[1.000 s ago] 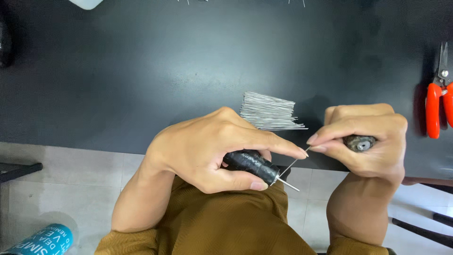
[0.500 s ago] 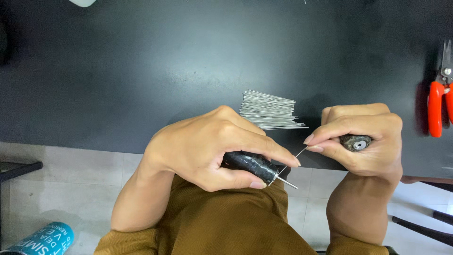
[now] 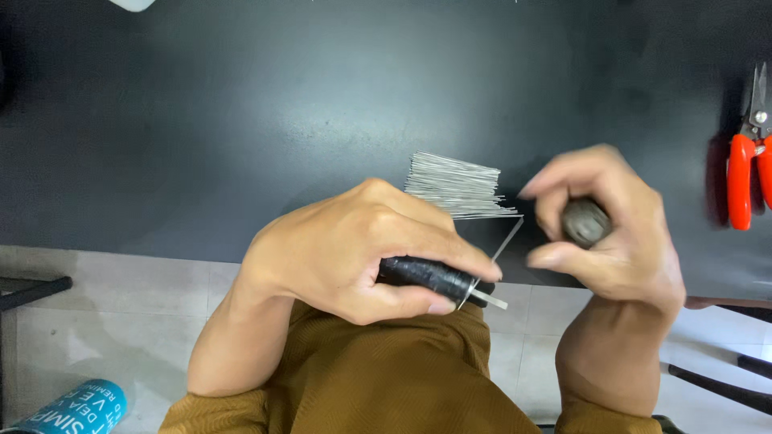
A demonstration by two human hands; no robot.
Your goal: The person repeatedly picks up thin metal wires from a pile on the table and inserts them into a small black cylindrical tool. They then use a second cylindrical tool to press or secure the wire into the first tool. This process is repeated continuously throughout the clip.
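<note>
Left hand [image 3: 362,249] closed around a black-handled tool [image 3: 426,276], whose long axis runs rightward and slightly toward the body, ending in a short metal tip. A thin wire [image 3: 503,245] rises obliquely from that tip toward the right hand [image 3: 607,233]. Right hand, blurred, curled loosely around a dark cylindrical object [image 3: 585,222]; whether its fingertips touch the wire cannot be told. Just beyond both hands, nearer the left, a bundle of cut wires [image 3: 454,185] lies on the black worktop [image 3: 241,120]. Red-handled cutters [image 3: 746,165] rest at far right.
</note>
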